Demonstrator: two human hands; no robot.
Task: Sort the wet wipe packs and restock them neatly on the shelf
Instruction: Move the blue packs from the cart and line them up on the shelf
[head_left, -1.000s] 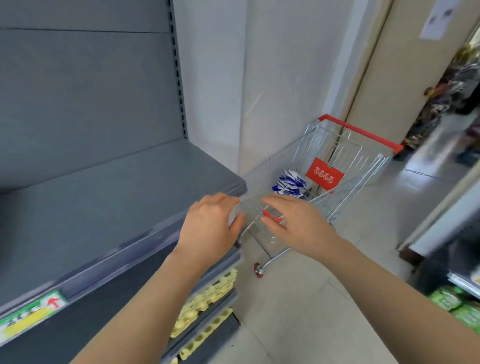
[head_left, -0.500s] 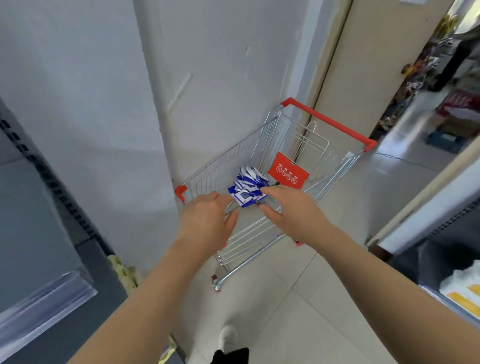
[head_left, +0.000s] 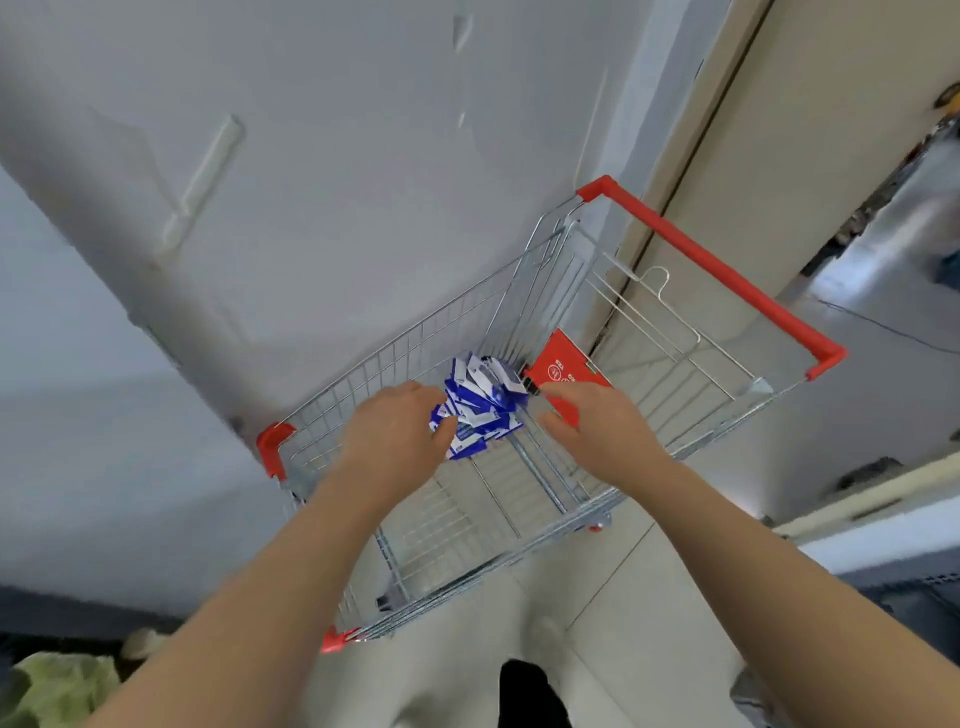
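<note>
Packs of wipes (head_left: 483, 405) (glossy blue-white heap), wire-mesh cart (head_left: 415, 343), left hand (head_left: 395, 436) touching

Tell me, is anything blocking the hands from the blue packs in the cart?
Nothing visible. Both hands are over the open cart; the left hand is at the packs, the right hand just beside them.

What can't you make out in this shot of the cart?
Head view only:
Print on the wet wipe packs: too small, blurred.
Left hand: fingertips hidden by its own back, grip unclear.
Red sign: lower part covered by the right hand.
</note>
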